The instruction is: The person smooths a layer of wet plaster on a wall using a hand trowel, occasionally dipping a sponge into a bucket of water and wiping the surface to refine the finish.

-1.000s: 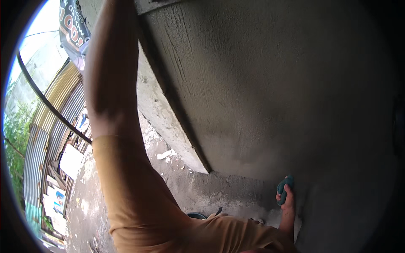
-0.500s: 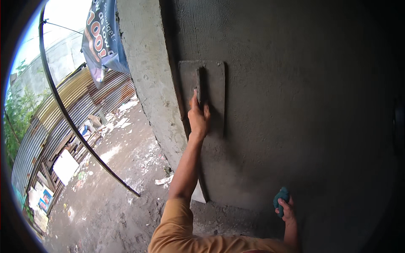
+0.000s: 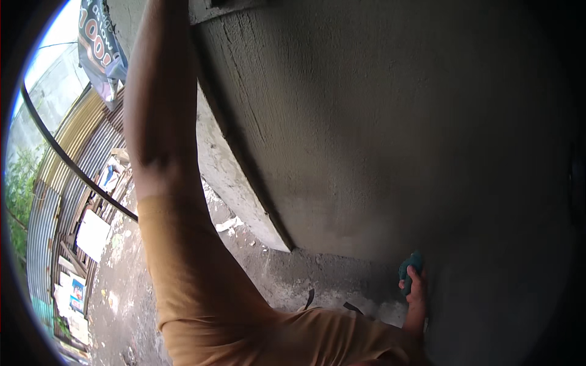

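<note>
My left arm [image 3: 160,122], in an ochre sleeve, reaches straight up along the wet grey plastered wall [image 3: 378,134]. Its hand is cut off by the top of the picture. A flat grey edge [image 3: 226,7], perhaps the float, shows up there beside the arm. Low at the right, my right hand [image 3: 417,288] is closed around a small teal pad [image 3: 410,266]. It hangs close to the base of the wall.
A rough concrete column edge [image 3: 227,177] runs down the wall's left side. Below lie dirt ground with paper scraps [image 3: 227,224], a corrugated metal fence [image 3: 55,201], a curved black cable [image 3: 67,165] and a hanging banner [image 3: 97,43].
Half a second ago my left hand pressed a float on the wall in full view. The view has since tipped down and the hand has left the picture upward. My right hand stays low with the pad.
</note>
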`<control>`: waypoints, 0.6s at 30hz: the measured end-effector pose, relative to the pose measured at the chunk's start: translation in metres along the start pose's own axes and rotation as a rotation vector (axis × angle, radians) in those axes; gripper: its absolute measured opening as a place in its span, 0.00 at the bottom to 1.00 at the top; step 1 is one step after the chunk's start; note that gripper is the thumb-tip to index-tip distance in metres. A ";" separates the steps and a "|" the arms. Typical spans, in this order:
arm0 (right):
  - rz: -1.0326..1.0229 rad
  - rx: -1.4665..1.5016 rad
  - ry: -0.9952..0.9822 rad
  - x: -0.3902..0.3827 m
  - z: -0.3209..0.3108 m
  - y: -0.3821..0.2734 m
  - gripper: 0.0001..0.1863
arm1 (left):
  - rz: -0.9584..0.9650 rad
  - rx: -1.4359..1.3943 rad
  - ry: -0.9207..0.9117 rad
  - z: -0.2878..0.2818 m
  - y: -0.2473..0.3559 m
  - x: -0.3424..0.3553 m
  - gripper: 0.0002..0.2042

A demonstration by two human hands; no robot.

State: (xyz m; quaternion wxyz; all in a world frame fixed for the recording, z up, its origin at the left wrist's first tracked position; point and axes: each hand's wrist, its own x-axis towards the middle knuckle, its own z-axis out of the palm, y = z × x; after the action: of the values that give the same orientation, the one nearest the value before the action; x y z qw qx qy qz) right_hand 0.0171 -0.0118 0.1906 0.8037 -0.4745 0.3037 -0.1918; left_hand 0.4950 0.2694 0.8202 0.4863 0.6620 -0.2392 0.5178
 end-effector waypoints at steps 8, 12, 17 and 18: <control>-0.020 -0.160 -0.102 0.007 0.003 -0.026 0.31 | -0.130 0.013 -0.158 -0.005 -0.141 -0.466 0.35; -0.047 -0.233 -0.250 0.016 0.027 -0.044 0.33 | -0.088 0.138 -0.376 0.001 -0.152 -0.576 0.40; -0.135 -0.191 -0.227 -0.007 0.028 -0.054 0.33 | -0.115 -0.021 -0.216 -0.001 -0.113 -0.422 0.35; -0.140 -0.177 -0.210 -0.009 0.024 -0.053 0.34 | -0.055 -0.059 -0.189 -0.005 -0.109 -0.379 0.33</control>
State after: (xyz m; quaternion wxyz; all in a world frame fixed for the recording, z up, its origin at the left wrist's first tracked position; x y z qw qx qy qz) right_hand 0.0258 -0.0165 0.2489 0.7708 -0.5809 0.1996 -0.1691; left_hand 0.4496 0.2484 0.4285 0.4952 0.6994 -0.2808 0.4322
